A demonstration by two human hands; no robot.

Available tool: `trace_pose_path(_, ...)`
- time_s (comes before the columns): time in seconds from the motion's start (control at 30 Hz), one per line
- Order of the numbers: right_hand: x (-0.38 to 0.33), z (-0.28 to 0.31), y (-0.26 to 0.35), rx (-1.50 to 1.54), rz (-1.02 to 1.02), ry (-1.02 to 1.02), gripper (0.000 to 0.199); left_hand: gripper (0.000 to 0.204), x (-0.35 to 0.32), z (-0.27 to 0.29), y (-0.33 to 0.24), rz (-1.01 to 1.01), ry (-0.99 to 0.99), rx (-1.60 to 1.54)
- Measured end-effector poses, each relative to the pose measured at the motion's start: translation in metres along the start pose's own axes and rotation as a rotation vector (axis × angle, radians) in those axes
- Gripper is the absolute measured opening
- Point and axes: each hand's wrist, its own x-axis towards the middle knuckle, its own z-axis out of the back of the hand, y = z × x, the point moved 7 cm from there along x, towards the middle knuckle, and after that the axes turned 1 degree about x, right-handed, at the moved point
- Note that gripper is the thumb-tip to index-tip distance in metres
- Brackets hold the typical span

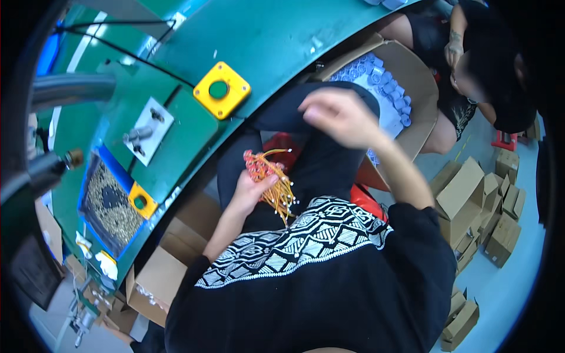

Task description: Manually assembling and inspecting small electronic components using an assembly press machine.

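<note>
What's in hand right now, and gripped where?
The left hand holds a bundle of orange wires near its red ends. The right hand is blurred; nothing shows in it.

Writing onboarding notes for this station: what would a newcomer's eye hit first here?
First, the bundle of orange wires with red ends, in the person's left hand near the picture's centre. Next, the yellow box with its green button near the green bench's edge, upper left. Then the pale blue parts in the open cardboard box, upper right.
</note>
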Motion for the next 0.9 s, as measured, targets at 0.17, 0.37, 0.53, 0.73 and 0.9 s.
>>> trace_pose_path(0.17, -0.043, -0.134, -0.023, 0.483, -0.212, 0.109, 0.028, 0.024, -0.017, -0.017, -0.001, 0.035, 0.111, 0.049)
trace_pose_path(0.37, -0.056, -0.174, -0.011, 0.775, -0.304, 0.179, 0.037, 0.030, -0.035, -0.001, 0.023, 0.077, 0.126, 0.147)
trace_pose_path(0.53, -0.053, -0.179, -0.018, 0.590, -0.272, 0.225, 0.032, 0.033, -0.044, 0.000, 0.037, 0.192, 0.171, 0.041)
trace_pose_path(0.73, -0.044, -0.182, 0.004, 0.251, -0.065, 0.343, 0.028, 0.033, -0.053, 0.024, 0.073, 0.214, 0.186, -0.159)
trace_pose_path(0.9, -0.051, -0.195, 0.009, 0.229, -0.065, 0.293, 0.029, 0.033, -0.050, 0.030, 0.085, 0.220, 0.212, -0.118)
